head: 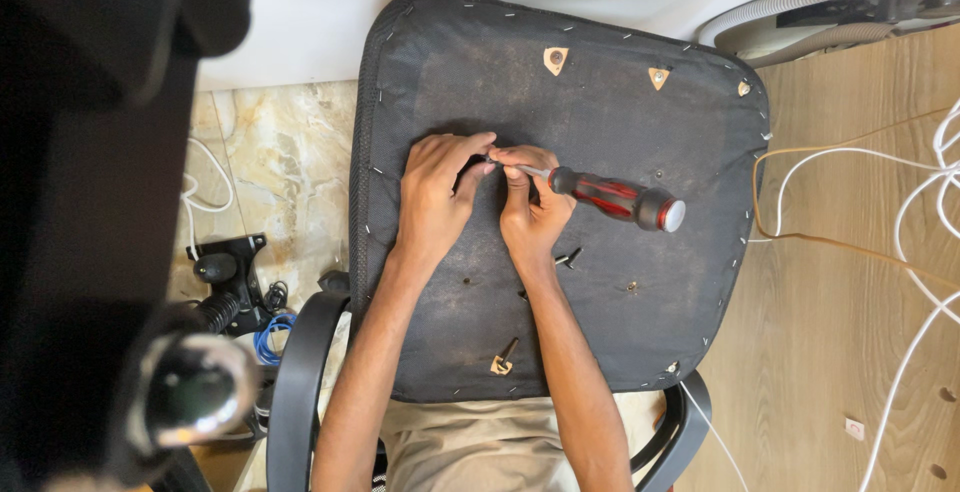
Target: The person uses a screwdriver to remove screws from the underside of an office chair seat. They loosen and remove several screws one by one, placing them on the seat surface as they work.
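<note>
A: Both hands pinch at the screwdriver (pixel 600 195) tip on the upturned chair seat (pixel 560 82); the right hand (pixel 530 214) holds its shaft, the left hand (pixel 435 197) steadies.

B: The tip may slip and jab a finger; the loose bolt (pixel 506 352) could roll off.

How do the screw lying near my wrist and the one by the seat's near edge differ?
The loose screw near the right wrist lies bare on the black seat underside, close by the right hand. The screw at the near edge lies farther from both hands and rests against a small tan piece. The first points roughly sideways, the second slants upward to the right. Both are dark, short and lying flat, untouched.
</note>
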